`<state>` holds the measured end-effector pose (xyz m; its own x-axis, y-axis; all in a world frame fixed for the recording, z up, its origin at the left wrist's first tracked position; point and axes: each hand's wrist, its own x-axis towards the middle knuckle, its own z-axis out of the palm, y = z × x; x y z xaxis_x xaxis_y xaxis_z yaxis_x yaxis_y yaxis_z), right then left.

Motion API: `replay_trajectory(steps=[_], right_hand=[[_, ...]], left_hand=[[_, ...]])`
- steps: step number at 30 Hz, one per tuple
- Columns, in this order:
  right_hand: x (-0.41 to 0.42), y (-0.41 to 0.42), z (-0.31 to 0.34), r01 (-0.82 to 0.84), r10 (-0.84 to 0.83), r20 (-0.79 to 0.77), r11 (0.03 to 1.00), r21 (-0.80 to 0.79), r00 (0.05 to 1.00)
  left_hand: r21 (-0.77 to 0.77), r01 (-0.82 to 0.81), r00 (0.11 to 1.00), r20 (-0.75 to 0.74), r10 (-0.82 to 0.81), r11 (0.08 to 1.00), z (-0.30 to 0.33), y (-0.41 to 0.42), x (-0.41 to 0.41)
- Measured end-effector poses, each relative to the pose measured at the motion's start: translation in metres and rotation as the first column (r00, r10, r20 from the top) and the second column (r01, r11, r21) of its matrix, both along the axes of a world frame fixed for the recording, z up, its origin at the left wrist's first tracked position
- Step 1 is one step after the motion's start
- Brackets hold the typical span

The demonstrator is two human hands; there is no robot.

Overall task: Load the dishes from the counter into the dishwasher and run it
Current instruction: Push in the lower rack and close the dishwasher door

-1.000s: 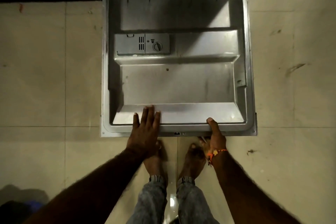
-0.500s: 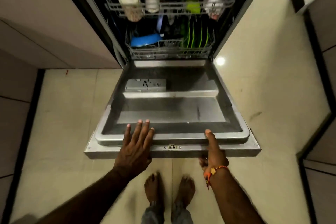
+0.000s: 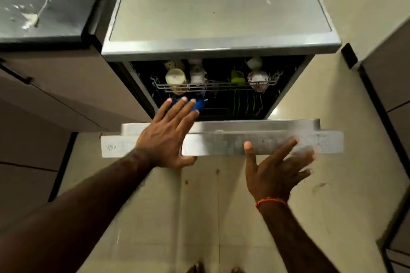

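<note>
The steel dishwasher door (image 3: 224, 143) is swung partway up, and I see its top edge end-on. My left hand (image 3: 167, 134) lies flat over that edge with fingers straight. My right hand (image 3: 275, 168) is spread open under the door's outer face, thumb against the edge; its fingers are blurred. Inside the dark dishwasher (image 3: 221, 49) the upper rack (image 3: 213, 87) holds cups and bowls (image 3: 257, 78). Below stand green plates (image 3: 241, 101) and a blue dish (image 3: 199, 104).
The dishwasher's flat steel top (image 3: 219, 6) is bare. A dark counter (image 3: 42, 0) with white smears adjoins on the left, above beige cabinet fronts (image 3: 66, 95). Another cabinet (image 3: 386, 86) stands at right. Tiled floor (image 3: 213, 217) lies below, with my toes at the bottom edge.
The door has swung up from lying flat to about half shut. My right hand went from gripping the edge to spread beneath it. My view rose from floor to dishwasher top.
</note>
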<state>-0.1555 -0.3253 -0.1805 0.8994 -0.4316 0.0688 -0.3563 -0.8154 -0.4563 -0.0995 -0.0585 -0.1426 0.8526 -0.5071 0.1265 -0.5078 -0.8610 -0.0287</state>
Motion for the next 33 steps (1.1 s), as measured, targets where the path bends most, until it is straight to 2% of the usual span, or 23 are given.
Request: replay_trajectory(steps=[2, 4, 7, 9, 14, 19, 23, 28, 33], right_hand=[[0.046, -0.007, 0.011, -0.137, 0.161, 0.124, 0.974, -0.183, 0.979], [0.095, -0.006, 0.025, -0.248, 0.314, 0.2, 0.922, -0.298, 0.928], [0.144, 0.001, 0.037, -0.386, 0.516, 0.176, 0.79, -0.476, 0.838], [0.161, 0.002, 0.041, -0.426, 0.578, 0.144, 0.726, -0.54, 0.803], [0.187, 0.004, 0.054, -0.441, 0.608, 0.106, 0.675, -0.591, 0.787], [0.211, 0.005, 0.062, -0.496, 0.676, 0.073, 0.605, -0.623, 0.733], [0.224, 0.008, 0.066, -0.541, 0.707, 0.094, 0.613, -0.575, 0.701], [0.229, 0.011, 0.067, -0.498, 0.686, 0.18, 0.66, -0.562, 0.705], [0.233, 0.014, 0.079, -0.486, 0.675, 0.2, 0.676, -0.553, 0.71]], left_hand=[[-0.037, -0.02, 0.999, 0.045, 0.021, 0.999, 0.012, 0.004, 0.027], [-0.071, -0.022, 0.996, 0.09, 0.028, 0.997, 0.019, 0.007, 0.046], [-0.103, -0.035, 0.99, 0.133, 0.049, 0.994, 0.028, 0.011, 0.068], [-0.091, -0.052, 0.991, 0.116, 0.062, 0.995, 0.036, 0.014, 0.084], [-0.03, -0.117, 0.988, 0.094, 0.119, 0.993, 0.044, 0.017, 0.111], [-0.045, -0.168, 0.984, 0.05, 0.17, 0.985, 0.053, 0.021, 0.131], [-0.108, -0.182, 0.978, 0.084, 0.192, 0.977, 0.055, 0.019, 0.134], [-0.294, -0.244, 0.94, 0.163, 0.3, 0.924, 0.055, 0.006, 0.14], [-0.336, -0.271, 0.92, 0.186, 0.346, 0.902, 0.057, 0.002, 0.146]])
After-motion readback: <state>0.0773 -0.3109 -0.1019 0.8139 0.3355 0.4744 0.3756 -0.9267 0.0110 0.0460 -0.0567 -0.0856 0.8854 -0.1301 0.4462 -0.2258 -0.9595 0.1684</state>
